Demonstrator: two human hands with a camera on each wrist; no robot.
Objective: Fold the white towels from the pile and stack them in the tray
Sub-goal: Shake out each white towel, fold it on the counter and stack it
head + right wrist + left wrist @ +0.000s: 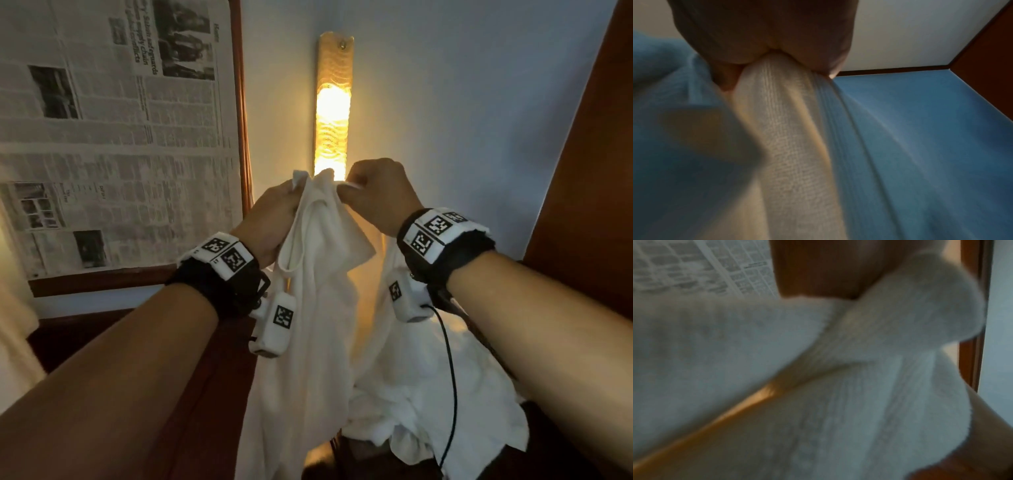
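Observation:
A white towel [315,308] hangs in the air in front of me, gathered at its top edge. My left hand [274,212] grips the top on the left side, and my right hand [373,192] pinches it close beside, fingers curled. The towel [859,386] fills the left wrist view, blurred. In the right wrist view the cloth [789,129] runs down from my pinching fingers [760,40]. Below, a pile of white towels [438,394] lies crumpled at the lower right. No tray shows in any view.
A lit wall lamp [333,102] glows straight behind the towel. Newspaper [102,120] covers a wood-framed pane on the left. Dark wooden furniture [589,171] rises on the right, and a dark wooden surface [205,394] lies under my left arm.

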